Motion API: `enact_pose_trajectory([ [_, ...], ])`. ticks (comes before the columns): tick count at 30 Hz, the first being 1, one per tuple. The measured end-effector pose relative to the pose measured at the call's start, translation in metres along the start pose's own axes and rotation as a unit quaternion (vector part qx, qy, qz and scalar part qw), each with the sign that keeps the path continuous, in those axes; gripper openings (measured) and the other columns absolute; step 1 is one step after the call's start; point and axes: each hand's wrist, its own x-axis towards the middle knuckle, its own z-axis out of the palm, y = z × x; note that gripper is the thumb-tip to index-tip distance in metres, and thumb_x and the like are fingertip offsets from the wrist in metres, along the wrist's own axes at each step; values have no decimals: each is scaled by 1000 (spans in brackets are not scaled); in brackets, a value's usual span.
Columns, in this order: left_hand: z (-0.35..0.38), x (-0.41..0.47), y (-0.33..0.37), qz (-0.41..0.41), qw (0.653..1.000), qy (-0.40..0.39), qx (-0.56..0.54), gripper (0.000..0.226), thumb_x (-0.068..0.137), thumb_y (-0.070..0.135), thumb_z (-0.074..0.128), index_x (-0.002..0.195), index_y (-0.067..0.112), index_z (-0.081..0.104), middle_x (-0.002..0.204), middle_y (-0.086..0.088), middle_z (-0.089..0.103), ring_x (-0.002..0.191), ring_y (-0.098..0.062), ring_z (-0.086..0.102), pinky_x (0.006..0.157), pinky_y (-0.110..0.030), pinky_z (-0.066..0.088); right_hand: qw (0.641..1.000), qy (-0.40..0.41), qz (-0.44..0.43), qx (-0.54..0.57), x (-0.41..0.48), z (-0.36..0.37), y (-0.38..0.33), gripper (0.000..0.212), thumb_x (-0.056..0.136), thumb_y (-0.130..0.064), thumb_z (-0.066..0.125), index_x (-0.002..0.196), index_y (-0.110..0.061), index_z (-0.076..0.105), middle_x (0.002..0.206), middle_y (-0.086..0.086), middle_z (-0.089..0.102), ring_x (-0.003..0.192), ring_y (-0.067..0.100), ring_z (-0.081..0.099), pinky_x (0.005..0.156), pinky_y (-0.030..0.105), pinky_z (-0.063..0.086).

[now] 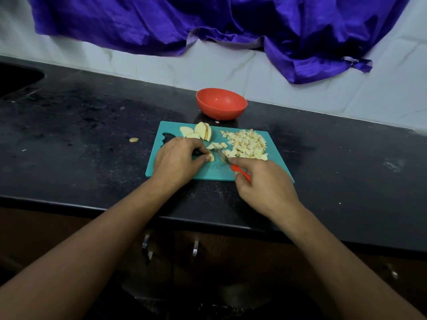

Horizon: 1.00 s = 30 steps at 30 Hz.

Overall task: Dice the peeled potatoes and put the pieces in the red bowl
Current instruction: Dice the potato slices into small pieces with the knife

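I've got one head view, looking down on a black counter (80, 135). The teal board (215, 173) lies flat near the front edge, slightly skewed, with a cut-out at its left end. Left hand (178, 158) is over the board's left half, fingers curled, thumb and fingertips pinching a small potato piece (210, 157) down on the board. Right hand (263, 183) is at the board's near right, fingers wrapped round the red grip of the knife (239, 170), index finger laid straight along the top toward the blade. The blade points away and left, low over the board, just right of the piece and between it and the dice (248, 144). I can't tell whether the edge touches the piece. The dice are heaped on the board's far right half, with a few loose ones trailing toward the blade. Uncut slices (203, 131) sit at the far left corner, some leaning together on edge and some flat, just beyond the left knuckles. The bowl (220, 110), red, stands upright on the counter just behind the board's far edge, close to the white tiled wall (161, 65). One potato scrap (133, 139) lies on the counter left of the board, well apart. Purple cloth (208, 21) hangs over the wall up top. A sink (16, 77) corner shows at far left. Two metal handles (195, 248) are on the cabinet fronts below the counter edge.
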Motion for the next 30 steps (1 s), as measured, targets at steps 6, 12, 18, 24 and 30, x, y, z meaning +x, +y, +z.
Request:
enact_pose_trajectory([
  [6,-1,-1,0,4,1000,7,-12,15,86,44,78,99,36,75,102,13,72,101,-10,64,84,-42,57,996,-43,-44,-67,6,-8,-2,46,102,-35,47,146,-44,50,102,-7,67,84,15,56,64,32,37],
  [12,-3,3,3,8,1000,-5,3,17,88,46,76,103,37,76,103,15,73,102,-9,64,83,-38,56,989,-66,-81,-107,11,-15,1,48,103,-34,46,149,-45,46,102,-6,65,90,16,58,68,32,41],
  [18,-3,3,6,8,1000,-4,22,16,89,47,75,102,39,76,102,16,73,100,-10,65,79,-37,56,983,-92,-108,-121,15,-30,18,46,103,-36,48,147,-50,46,120,-3,68,96,15,55,72,31,40],
  [24,-3,2,3,8,1000,-6,-11,12,87,47,76,97,40,76,98,18,73,99,-7,65,80,-37,57,990,-83,-84,-72,11,-22,32,44,102,-38,51,144,-49,51,73,-20,42,62,3,36,58,26,31],
  [30,-4,2,3,9,1000,-8,-14,15,88,45,77,101,39,76,101,17,74,100,-6,65,80,-38,58,998,-48,-51,-1,12,-29,36,41,98,-36,55,136,-51,58,73,-11,59,56,9,53,52,29,34],
])
